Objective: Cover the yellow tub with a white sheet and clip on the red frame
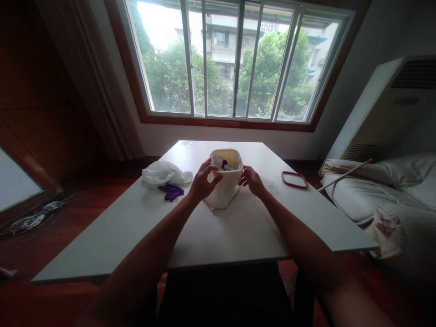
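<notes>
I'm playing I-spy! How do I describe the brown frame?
Below the big window is a white table. Near its right edge, past the bag-lined bin, lies a reddish-brown frame with rounded corners. It's a hollow outline, unlike the crumpled bag and purple cloth.

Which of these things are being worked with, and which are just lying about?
In use:
- yellowish bin, between left hand and right hand
- whitish liner around it

Lying about:
- crumpled white bag
- purple bundle
- reddish-brown frame
</notes>
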Tool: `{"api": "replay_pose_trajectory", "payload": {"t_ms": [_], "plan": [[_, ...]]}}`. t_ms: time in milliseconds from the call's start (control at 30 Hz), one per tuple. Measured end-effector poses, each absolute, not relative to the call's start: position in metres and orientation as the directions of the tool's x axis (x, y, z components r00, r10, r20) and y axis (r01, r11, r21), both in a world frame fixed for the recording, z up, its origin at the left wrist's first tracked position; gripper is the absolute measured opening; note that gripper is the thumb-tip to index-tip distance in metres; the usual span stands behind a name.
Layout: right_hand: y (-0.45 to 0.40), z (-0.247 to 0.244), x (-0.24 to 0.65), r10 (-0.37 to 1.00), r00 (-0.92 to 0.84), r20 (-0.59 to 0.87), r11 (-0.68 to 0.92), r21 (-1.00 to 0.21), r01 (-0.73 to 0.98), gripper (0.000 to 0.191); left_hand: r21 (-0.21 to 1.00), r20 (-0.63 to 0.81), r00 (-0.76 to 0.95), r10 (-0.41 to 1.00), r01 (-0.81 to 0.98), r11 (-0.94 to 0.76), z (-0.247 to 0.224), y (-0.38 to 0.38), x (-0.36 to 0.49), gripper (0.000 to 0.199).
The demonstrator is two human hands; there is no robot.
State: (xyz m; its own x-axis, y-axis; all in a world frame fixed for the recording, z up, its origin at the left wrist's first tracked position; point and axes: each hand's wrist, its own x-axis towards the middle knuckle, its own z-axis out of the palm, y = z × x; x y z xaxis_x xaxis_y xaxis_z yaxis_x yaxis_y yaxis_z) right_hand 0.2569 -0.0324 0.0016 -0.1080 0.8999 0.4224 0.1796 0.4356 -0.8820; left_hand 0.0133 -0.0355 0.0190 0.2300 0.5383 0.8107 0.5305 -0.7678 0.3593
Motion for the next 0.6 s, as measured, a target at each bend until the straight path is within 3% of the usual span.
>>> {"api": "replay_pose_trajectory", "payload": {"t_ms": [400,600], "plan": [[-0.029,0.001,0.257,0.909,-0.018,0.417,0.407,-0.877,0.257,0.053,0.366,0.733,0.322,0.599,0.555,-0.747,0.009,-0.038,0.016,0.024],[-0.032,0.009,0.257,0.898,0.106,0.427,0.403,-0.896,0.186,0.054,0.297,0.756,0.352,0.552,0.566,-0.769,0.010,-0.035,0.013,0.085]]}}
